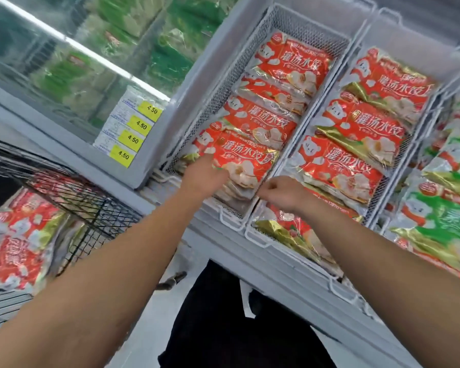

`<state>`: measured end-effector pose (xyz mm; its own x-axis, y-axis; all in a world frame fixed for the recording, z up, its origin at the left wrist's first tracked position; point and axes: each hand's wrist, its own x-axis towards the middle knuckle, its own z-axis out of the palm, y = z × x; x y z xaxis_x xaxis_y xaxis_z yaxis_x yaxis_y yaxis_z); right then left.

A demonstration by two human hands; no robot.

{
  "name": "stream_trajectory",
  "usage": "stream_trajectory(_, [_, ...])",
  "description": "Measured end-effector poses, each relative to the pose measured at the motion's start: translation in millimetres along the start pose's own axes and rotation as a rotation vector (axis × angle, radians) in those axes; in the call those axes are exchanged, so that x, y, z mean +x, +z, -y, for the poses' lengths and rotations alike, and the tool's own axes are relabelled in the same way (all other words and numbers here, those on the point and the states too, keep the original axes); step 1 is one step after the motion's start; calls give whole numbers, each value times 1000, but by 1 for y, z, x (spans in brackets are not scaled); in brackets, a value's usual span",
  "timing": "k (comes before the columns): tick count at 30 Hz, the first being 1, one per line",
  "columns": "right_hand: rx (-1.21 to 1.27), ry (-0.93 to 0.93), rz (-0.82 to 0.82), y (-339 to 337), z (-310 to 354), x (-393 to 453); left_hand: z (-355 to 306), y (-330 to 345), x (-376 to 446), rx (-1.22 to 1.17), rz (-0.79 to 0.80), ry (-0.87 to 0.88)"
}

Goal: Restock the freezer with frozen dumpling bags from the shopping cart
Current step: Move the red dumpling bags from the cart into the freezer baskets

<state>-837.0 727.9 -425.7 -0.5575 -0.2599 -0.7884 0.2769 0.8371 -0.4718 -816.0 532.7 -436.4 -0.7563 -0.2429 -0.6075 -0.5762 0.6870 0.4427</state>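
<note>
I see it all through one wide-angle camera on my head, looking forward and steeply down along both forearms. The view is tilted, so the freezer (223, 62) runs on a slant from upper left to lower right. It sits close: my left hand (202, 176) and right hand (282, 193) fall near the middle. The shopping cart (91, 205) shows at the left edge. No second view overlaps this one.

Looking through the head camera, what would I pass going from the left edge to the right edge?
Shopping cart with red bags → yellow price tags → left wire basket of red dumpling bags, where both hands work → middle basket's red bags → green bags at the far right.
</note>
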Motion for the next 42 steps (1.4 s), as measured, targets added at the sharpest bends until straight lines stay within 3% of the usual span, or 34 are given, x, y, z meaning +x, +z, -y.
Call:
stream_trajectory(7, [-131, -243, -191, 18, -12, -77, 12, 1, -120, -177, -242, 65])
stream_trajectory(17, [-343, -519, -172, 105, 52, -152, 109, -8, -254, -447, -530, -94])
stream_trajectory(24, [-449, -609, -70, 219, 112, -181, 226, -25, -330, -634, -623, -203])
stream_trajectory(32, [-563, -638, 51, 363, 185, -202, 380, -47, -398, -791, -613, -299])
stream_trajectory(42, [-713, -612, 123, 429, 250, -171, 469, -74, -391, -900, -603, -387])
